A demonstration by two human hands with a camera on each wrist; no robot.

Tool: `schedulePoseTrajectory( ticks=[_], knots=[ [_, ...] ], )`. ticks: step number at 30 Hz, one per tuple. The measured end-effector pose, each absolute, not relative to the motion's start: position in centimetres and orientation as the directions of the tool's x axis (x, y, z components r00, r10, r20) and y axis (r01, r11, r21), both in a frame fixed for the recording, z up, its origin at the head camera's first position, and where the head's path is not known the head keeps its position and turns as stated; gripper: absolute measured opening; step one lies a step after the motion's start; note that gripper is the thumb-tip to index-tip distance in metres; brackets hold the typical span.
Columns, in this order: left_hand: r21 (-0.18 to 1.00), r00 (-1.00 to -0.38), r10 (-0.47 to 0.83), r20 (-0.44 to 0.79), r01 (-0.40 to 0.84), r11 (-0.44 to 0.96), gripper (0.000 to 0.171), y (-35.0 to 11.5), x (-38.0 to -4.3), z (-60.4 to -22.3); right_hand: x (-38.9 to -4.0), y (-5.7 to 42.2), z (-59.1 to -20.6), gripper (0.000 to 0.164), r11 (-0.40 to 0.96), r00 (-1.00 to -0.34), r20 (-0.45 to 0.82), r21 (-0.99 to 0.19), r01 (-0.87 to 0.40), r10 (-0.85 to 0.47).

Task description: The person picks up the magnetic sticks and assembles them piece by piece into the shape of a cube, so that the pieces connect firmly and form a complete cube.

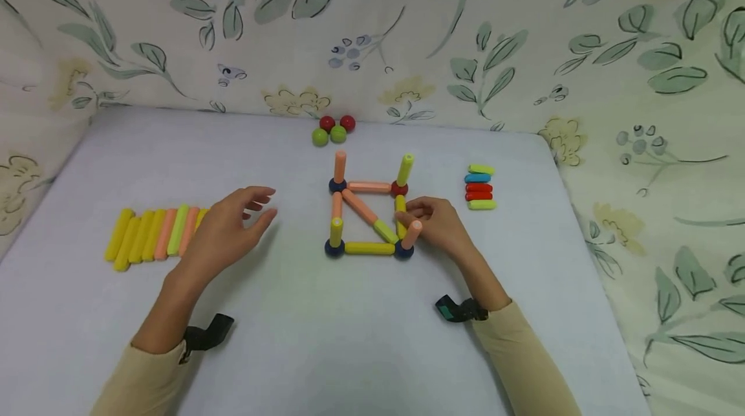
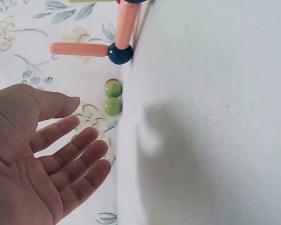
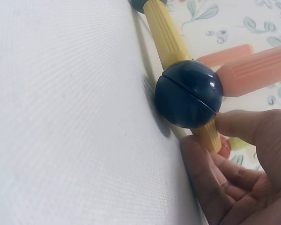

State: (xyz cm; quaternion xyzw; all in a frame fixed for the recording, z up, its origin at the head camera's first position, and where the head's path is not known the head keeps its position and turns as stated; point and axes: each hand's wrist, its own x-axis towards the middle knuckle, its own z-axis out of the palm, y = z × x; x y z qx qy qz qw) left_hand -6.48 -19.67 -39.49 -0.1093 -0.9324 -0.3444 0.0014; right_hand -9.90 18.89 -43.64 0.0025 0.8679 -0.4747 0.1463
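A square frame of rods and ball joints lies on the white table. My right hand (image 1: pixel 433 225) pinches the yellow rod (image 3: pixel 209 137) on the frame's right side between thumb and fingers, just behind the front-right dark blue ball (image 3: pixel 189 93). From that ball a pink rod (image 1: pixel 412 233) stands up. A red ball (image 1: pixel 399 189) forms the back-right corner, and dark blue balls (image 1: pixel 337 185) form the others. Across the square runs a pink-and-green diagonal (image 1: pixel 361 208). My left hand (image 1: pixel 229 228) hovers left of the frame, fingers loosely extended, holding nothing.
A row of yellow, pink and green rods (image 1: pixel 142 235) lies at the left, partly hidden behind my left hand. Short green, blue and red rods (image 1: pixel 479 187) are stacked in a column at the right. Red and green balls (image 1: pixel 337 134) sit at the back edge, near the floral cloth (image 1: pixel 372 34).
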Motion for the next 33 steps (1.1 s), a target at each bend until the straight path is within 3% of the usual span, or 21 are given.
schedulePoseTrajectory(
  ticks=[21, 33],
  knots=[
    [0.58, -0.973, 0.168, 0.16, 0.231, 0.782, 0.041, -13.4, -19.5, -41.5, -9.8, 18.7, -43.8, 0.046, 0.536, -0.958, -0.248, -0.833, 0.136, -0.143],
    [0.522, -0.978, 0.182, 0.101, 0.208, 0.827, 0.048, -12.0, -20.7, -42.9, -9.7, 19.0, -44.0, 0.044, 0.539, -0.958, -0.25, -0.831, 0.14, -0.137]
  ],
)
